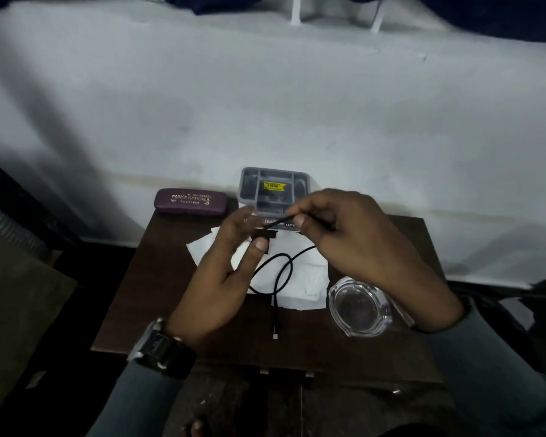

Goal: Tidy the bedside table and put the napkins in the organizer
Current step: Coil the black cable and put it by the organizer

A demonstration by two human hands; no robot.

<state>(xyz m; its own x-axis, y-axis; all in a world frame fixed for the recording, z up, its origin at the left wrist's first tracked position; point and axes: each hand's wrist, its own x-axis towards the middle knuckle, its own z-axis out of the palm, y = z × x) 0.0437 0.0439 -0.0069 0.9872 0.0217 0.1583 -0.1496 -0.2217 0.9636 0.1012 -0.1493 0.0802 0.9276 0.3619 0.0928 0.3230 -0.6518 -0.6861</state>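
Pinching the black cable with the right hand, gripping its dark plug with the left hand, above napkins spread on the table, in front of the grey organizer.

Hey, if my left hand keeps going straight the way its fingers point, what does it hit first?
Most likely the grey organizer, just beyond the fingertips of the left hand. Height is unclear in this view, so the hand might pass over the front wall instead.
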